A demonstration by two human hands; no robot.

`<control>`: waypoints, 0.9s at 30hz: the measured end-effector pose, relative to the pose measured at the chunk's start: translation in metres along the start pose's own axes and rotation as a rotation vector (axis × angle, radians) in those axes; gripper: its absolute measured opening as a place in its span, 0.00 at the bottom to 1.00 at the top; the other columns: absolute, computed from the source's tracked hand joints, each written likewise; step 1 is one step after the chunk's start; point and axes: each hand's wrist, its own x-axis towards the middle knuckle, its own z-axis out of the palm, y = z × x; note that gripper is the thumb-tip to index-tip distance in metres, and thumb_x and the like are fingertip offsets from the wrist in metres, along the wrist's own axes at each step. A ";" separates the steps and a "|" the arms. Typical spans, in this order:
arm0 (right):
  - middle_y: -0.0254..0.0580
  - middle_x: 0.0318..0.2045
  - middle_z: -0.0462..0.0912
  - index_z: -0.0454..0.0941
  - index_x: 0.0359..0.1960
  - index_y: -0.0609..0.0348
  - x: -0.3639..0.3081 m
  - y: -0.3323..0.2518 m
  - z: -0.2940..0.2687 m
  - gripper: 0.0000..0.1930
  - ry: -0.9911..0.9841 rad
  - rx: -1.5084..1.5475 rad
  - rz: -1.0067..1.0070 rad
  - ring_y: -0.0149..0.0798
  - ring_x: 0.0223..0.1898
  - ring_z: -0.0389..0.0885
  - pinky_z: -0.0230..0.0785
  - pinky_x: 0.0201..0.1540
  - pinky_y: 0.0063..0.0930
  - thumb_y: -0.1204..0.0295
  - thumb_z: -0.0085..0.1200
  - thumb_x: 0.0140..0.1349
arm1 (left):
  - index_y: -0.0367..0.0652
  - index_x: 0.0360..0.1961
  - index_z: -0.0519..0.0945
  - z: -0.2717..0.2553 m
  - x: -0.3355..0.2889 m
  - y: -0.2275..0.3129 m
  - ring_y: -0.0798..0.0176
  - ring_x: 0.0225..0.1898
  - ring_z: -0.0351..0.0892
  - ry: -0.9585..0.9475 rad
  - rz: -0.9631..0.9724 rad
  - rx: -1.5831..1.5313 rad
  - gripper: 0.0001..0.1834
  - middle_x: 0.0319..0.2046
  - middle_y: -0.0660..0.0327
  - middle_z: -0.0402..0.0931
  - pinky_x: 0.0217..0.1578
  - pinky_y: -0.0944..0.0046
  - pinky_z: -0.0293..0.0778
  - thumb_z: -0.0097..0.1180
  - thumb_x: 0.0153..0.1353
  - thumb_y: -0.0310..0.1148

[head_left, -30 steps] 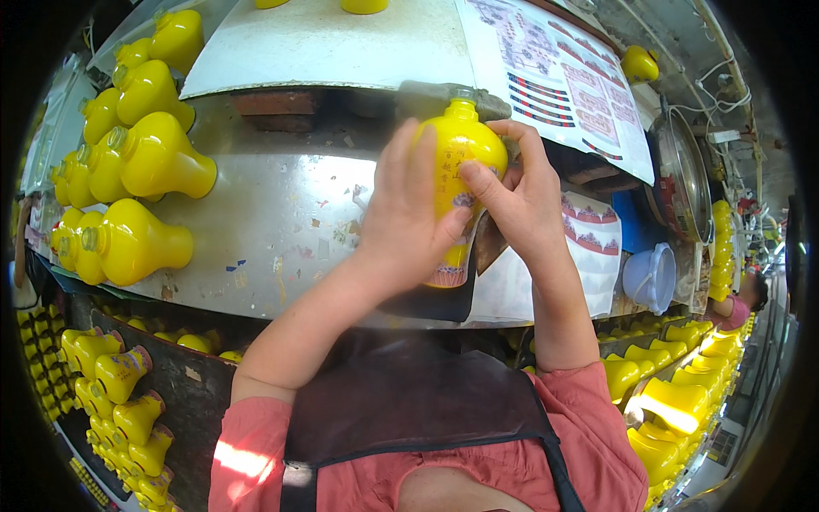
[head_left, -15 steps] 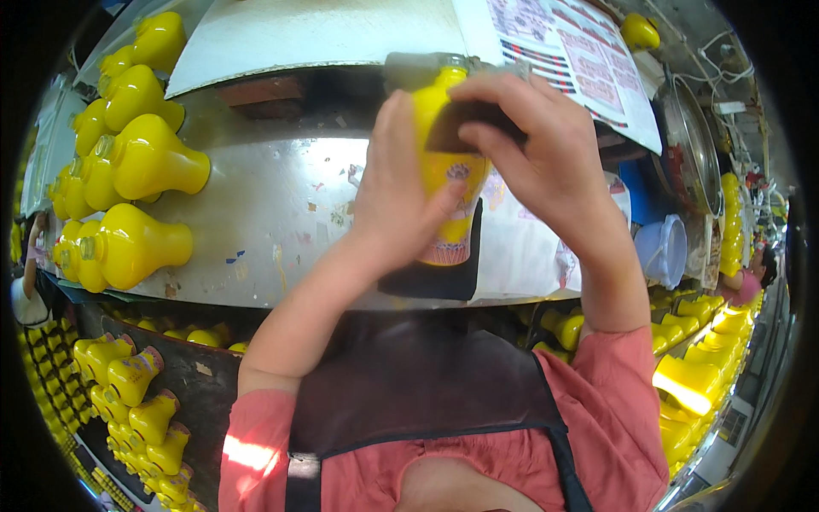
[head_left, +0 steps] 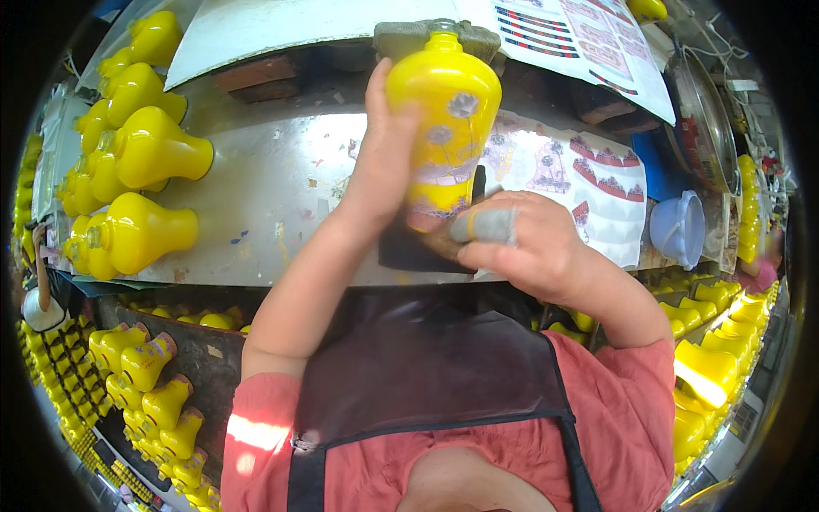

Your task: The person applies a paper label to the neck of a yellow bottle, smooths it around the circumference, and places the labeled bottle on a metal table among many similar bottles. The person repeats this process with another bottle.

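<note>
A glossy yellow bottle (head_left: 456,90) with purple flower decals lies on the bench, its neck pointing away from me and resting on a grey padded support (head_left: 397,38). Against its left side is my left hand (head_left: 388,158), fingers stretched along the body and slightly blurred. My right hand (head_left: 529,239) is at the bottle's near, narrow end. It pinches a flat brown scraper (head_left: 442,243), which is mostly hidden by the fingers and touches the bottle near the patterned base band. A grey wrap with a yellow band covers one right finger.
Several plain yellow bottles (head_left: 162,149) lie at the left of the metal bench (head_left: 256,188). Decal sheets (head_left: 606,179) lie at right, near a pale blue bucket (head_left: 678,226). A white board (head_left: 324,26) spans the back. Decorated bottles (head_left: 145,363) stand in rows lower left.
My right hand has moved from the bottle's upper body down toward me to its base, with the brown scraper. My left hand stays at the left side. More of the decals now shows.
</note>
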 end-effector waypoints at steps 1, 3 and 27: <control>0.45 0.40 0.85 0.85 0.38 0.58 -0.002 -0.002 -0.003 0.07 0.006 0.029 0.150 0.45 0.42 0.88 0.81 0.43 0.32 0.76 0.66 0.58 | 0.39 0.80 0.40 0.000 -0.001 -0.001 0.54 0.69 0.66 0.007 -0.027 -0.087 0.40 0.70 0.47 0.62 0.69 0.55 0.64 0.42 0.79 0.48; 0.41 0.40 0.85 0.84 0.45 0.61 -0.003 0.001 -0.008 0.07 0.147 0.197 0.442 0.37 0.40 0.87 0.78 0.45 0.27 0.75 0.62 0.67 | 0.38 0.80 0.39 0.000 -0.008 -0.003 0.50 0.71 0.65 0.041 -0.005 -0.005 0.43 0.71 0.44 0.61 0.70 0.54 0.63 0.45 0.77 0.46; 0.65 0.58 0.81 0.54 0.77 0.63 0.021 0.026 0.043 0.52 0.185 0.327 0.988 0.59 0.60 0.82 0.73 0.62 0.41 0.47 0.63 0.57 | 0.33 0.79 0.32 -0.006 -0.023 -0.018 0.32 0.72 0.61 0.032 0.170 0.583 0.46 0.75 0.32 0.50 0.71 0.50 0.60 0.44 0.72 0.37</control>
